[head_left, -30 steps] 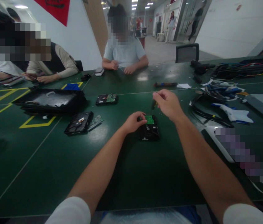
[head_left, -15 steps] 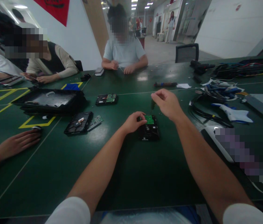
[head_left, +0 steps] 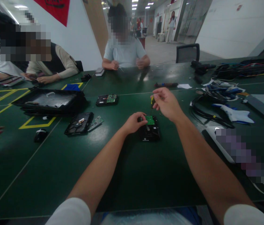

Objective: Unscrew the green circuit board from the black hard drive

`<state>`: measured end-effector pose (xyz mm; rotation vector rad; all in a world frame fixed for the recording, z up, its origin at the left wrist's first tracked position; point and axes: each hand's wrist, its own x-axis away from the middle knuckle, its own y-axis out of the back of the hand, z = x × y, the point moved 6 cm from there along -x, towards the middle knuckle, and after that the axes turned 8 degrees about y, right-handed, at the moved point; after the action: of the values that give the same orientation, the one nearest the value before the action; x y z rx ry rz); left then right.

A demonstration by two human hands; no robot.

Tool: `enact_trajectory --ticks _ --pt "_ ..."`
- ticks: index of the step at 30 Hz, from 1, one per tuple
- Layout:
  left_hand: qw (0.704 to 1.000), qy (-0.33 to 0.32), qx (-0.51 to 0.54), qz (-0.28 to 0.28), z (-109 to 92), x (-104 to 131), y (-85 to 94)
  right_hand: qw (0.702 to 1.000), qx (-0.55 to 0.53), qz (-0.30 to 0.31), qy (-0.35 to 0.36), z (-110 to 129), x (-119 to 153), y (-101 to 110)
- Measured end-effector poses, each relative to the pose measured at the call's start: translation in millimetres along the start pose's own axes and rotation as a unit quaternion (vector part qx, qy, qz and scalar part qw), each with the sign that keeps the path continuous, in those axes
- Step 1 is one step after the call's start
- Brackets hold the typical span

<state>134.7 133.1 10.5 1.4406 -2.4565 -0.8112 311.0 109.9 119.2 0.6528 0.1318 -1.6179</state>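
A black hard drive (head_left: 151,132) with a green circuit board (head_left: 150,120) facing up lies flat on the table in front of me. My left hand (head_left: 135,122) grips the drive's left side, thumb and fingertips by the board's edge. Above the drive's far end, my right hand (head_left: 164,101) is closed around a small screwdriver (head_left: 152,100) with a yellow and dark handle. Its thin shaft points down at the far edge of the drive; whether the tip touches a screw is too small to tell.
Left of the drive lie an opened drive casing (head_left: 79,124), a loose circuit board (head_left: 96,123) and another hard drive (head_left: 107,99). A black tray (head_left: 52,100) stands farther left, near a computer mouse (head_left: 40,135). Cables (head_left: 223,90) and a phone-like device (head_left: 221,145) lie right. Co-workers sit opposite.
My right hand's fingers have shifted on the screwdriver, so its yellow side now shows. My left hand stays put. At the left, a co-worker's hand has drawn back from the mouse.
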Motion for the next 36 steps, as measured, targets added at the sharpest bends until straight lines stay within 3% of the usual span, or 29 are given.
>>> enact_trajectory --ticks 13,19,26,36 --pt "1.0 0.009 -0.005 0.0 -1 0 0.3 0.977 0.189 -0.018 0.093 22 4 6" --pt "1.0 -0.002 0.001 -0.004 0 1 0.3 0.973 0.197 -0.055 0.103 18 4 11" --pt "1.0 0.005 -0.004 -0.001 -1 1 0.7 0.968 0.213 -0.029 0.127 24 3 8" --pt "1.0 0.002 -0.006 -0.001 -1 0 -0.1 0.96 0.227 -0.058 0.155 23 4 9"
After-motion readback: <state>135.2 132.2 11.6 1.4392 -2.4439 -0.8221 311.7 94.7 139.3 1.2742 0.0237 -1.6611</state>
